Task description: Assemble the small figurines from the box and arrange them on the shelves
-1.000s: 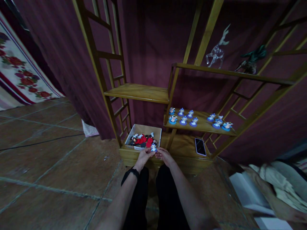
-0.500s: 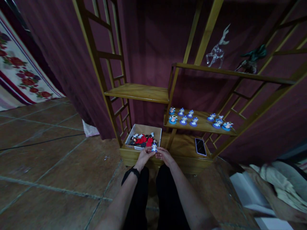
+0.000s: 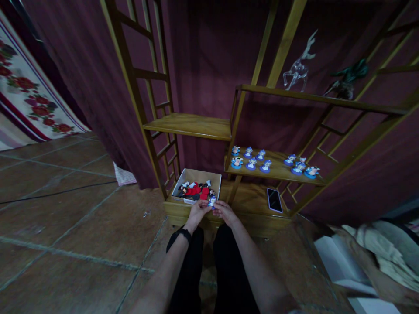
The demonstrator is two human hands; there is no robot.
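Note:
A small blue-and-white figurine [image 3: 212,202] is pinched between my left hand [image 3: 197,213] and my right hand [image 3: 224,211], just in front of an open cardboard box [image 3: 196,175]. The box sits on the bottom board of a wooden shelf unit [image 3: 193,126] and holds several red, black and white pieces [image 3: 195,190]. Several matching blue-based figurines [image 3: 249,158] stand in rows on the low shelf to the right, with a further group [image 3: 300,166] at its right end. My left wrist wears a dark band.
A phone [image 3: 274,200] lies flat on the bottom board right of my hands. A glass deer [image 3: 297,65] and a dark green ornament [image 3: 347,78] stand on the upper shelf. Maroon curtains hang behind. Tiled floor spreads left; bedding and a white box [image 3: 337,261] lie at right.
My hands and the figurine stay together in front of the box; the figurine has tilted slightly between my fingers. The view has shifted a little.

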